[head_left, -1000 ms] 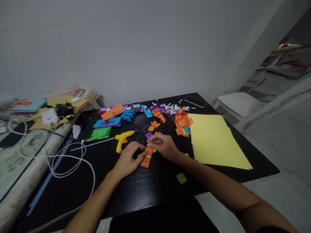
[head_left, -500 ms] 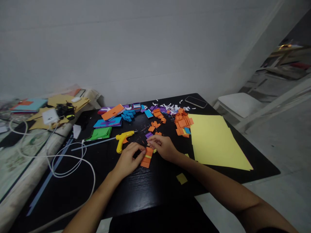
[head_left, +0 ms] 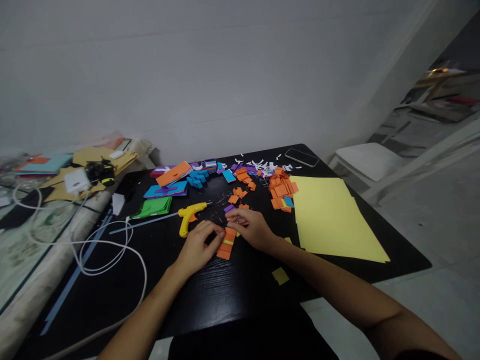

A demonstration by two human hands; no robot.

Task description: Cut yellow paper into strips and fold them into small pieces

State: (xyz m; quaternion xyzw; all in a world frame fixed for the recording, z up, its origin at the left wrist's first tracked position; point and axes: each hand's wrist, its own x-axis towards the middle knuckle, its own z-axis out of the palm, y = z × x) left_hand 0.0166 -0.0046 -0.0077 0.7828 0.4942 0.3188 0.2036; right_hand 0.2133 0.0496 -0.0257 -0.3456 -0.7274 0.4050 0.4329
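Observation:
My left hand (head_left: 200, 245) is closed, its thumb and forefinger pinching the left edge of a folded orange paper piece (head_left: 226, 245) with a narrow yellow band across it. My right hand (head_left: 253, 227) is at the far end of that piece, fingers curled together; whatever they hold is hidden. A bit of purple paper (head_left: 229, 208) lies just beyond the right fingertips. Left of the hands, a yellow hot glue gun (head_left: 190, 216) rests on its side on the black table (head_left: 213, 300), nozzle pointing right, with a glue stick behind it.
Stacks of green (head_left: 154, 206) and blue paper (head_left: 166, 189) lie at the back left. Orange folded pieces (head_left: 281, 187) are heaped beside large yellow sheets (head_left: 333, 215). A phone (head_left: 302, 157) lies at the far corner. A white cable (head_left: 144, 275) loops over the left side. A white chair (head_left: 362, 159) stands right.
Almost nothing differs. My right fingers have shifted very slightly at the far end of the orange paper piece; the left hand stays on it.

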